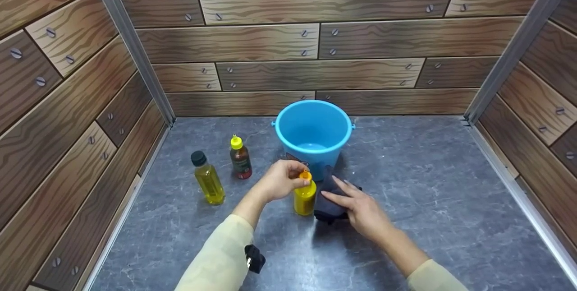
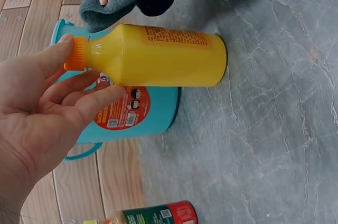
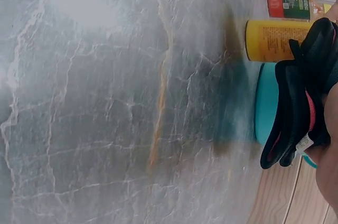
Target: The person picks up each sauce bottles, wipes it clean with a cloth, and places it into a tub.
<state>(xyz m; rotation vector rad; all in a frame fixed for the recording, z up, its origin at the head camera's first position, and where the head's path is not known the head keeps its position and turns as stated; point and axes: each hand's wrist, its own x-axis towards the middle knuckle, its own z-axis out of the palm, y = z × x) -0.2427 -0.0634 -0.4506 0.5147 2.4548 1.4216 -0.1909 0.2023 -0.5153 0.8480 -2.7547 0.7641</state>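
Note:
My left hand (image 1: 281, 179) pinches the orange cap of an upright yellow squeeze bottle (image 1: 304, 200), its thumb and fingertips at the cap. In the left wrist view the bottle (image 2: 169, 57) shows small printed text on its side. Just right of it, my right hand (image 1: 363, 212) holds a dark grey and black glove-like fabric piece (image 1: 330, 203), index and middle fingers extended over its top. A pink lining and a white tag show on the fabric piece (image 3: 293, 113) in the right wrist view; my right thumb is hidden. Both hands are in front of a blue bucket (image 1: 333, 158).
Left of the bucket stands a dark red sauce bottle (image 1: 241, 162) with a yellow cap. An oil bottle (image 1: 210, 185) with a dark cap is further left. Wood-patterned walls (image 1: 315, 43) enclose the grey marbled tabletop (image 1: 428, 182) at the back and sides.

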